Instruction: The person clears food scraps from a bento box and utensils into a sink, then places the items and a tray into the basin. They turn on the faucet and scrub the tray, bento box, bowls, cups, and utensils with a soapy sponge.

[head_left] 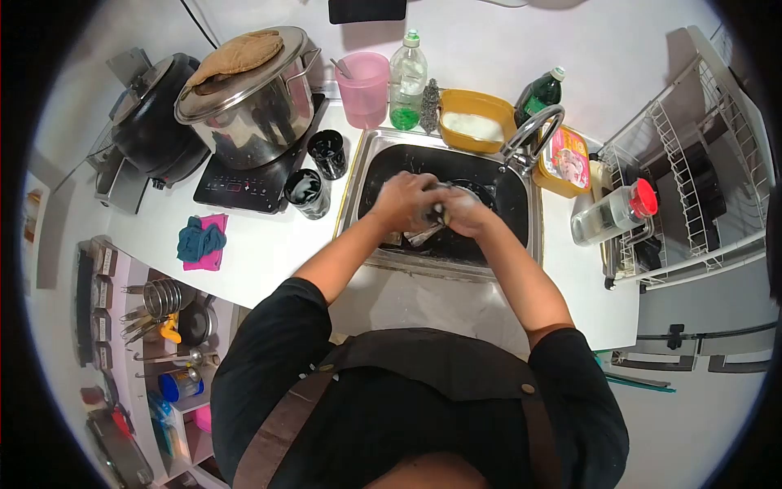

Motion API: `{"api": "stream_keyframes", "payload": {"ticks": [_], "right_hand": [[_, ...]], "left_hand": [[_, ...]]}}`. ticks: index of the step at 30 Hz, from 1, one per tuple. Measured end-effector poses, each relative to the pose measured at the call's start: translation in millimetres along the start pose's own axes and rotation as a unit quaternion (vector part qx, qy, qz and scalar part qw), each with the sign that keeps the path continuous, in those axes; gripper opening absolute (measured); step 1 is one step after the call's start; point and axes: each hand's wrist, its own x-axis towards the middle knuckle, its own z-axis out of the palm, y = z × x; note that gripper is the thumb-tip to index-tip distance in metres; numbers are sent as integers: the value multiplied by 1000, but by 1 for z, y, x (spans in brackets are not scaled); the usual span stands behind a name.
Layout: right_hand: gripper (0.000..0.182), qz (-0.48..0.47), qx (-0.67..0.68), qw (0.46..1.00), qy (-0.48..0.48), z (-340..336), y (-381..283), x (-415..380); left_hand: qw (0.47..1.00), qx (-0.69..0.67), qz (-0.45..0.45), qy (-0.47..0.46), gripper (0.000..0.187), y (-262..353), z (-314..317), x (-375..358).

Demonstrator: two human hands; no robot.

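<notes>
Over the black basin of the sink, my left hand and my right hand meet, soapy and blurred by motion. Both close around a small item between them that I cannot make out. Beneath them, some pale pieces lie in the basin, partly hidden by my hands. The curved faucet rises at the right back corner. Two dark cups, one nearer with suds inside and one behind it, stand just left of the sink.
A large steel pot sits on the cooktop at left. Behind the sink are a pink container, a soap bottle and a yellow tub. On the right are a red-lidded jar and a wire rack.
</notes>
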Motion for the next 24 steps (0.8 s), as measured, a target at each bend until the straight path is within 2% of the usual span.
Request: {"api": "stream_keyframes", "payload": {"ticks": [1,2,5,7,9,11,13,17,18,19,21,22,24], "right_hand": [[26,-24,10,999,-25,4,-5,-3],[32,-33,-9,998,43,16,-18,-15],[39,-69,-30,995,66,25,-39,-39],[44,-77,-37,993,83,13,-34,-45],[44,-55,-8,992,112,9,-26,-51],[44,-53,22,994,90,4,-16,-50],[43,-47,49,994,82,4,-6,-48],[40,-67,66,988,121,2,1,-49],[38,-83,61,983,151,1,-1,-53],[35,-98,54,977,180,2,-7,-58],[26,-159,49,954,251,-6,-15,-66],[28,-187,-1,942,279,-20,-14,-68],[28,-225,-152,899,345,-41,-15,-72]], "left_hand": [[999,-4,-45,1,68,-5,-4,-4],[996,-6,-89,3,68,-10,-8,-8],[951,-131,-156,232,60,-28,-21,-25],[907,-84,-206,358,64,-43,-43,-27],[868,-43,-269,414,67,-63,-65,-24],[849,-5,-248,466,66,-94,-75,-22],[861,39,-258,436,66,-106,-82,-24],[877,-8,-310,366,62,-113,-75,-29],[875,-14,-305,376,61,-114,-73,-29],[871,-25,-340,353,62,-113,-77,-29],[875,19,-280,395,64,-114,-75,-27],[860,171,-262,403,72,-98,-81,-20],[871,200,-219,391,71,-68,-77,0]]}}
